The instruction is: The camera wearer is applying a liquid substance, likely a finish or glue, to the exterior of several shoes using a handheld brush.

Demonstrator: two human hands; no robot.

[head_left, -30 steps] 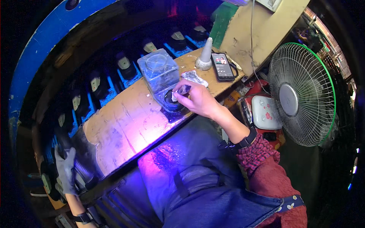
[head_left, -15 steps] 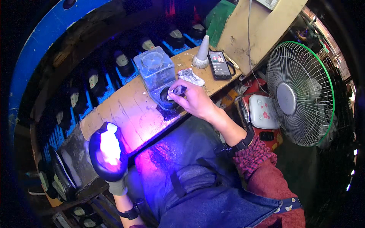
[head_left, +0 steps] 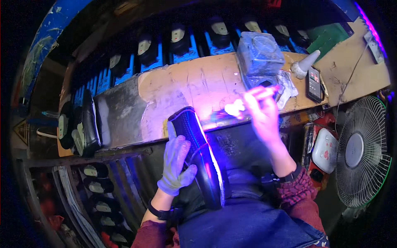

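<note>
So the biggest thing here is the bench, long and scuffed, slanting across the view with a pinkish glow on it. Behind it there's a row of dark shoes on blue slats, and over on the right stands a big round fan with a green rim. The shoe in hand is dark with a pale strip down one edge; it's tilted in front of the bench, over the person's lap.

On the bench, toward the right, sits a boxy translucent container. A pale tray with red flowers is off the bench, beside the fan.

Hands: the left one is gloved, fingers spread along the shoe's side, gripping it. The right one is bare and motion-blurred, fingers mostly closed, pinching something at the tips.

Smaller bits: a grey cone, a phone just beside it, and a crumpled rag near the container. Smallest is that pinched white wad, basically blown out by glare, apart from the shoe.
</note>
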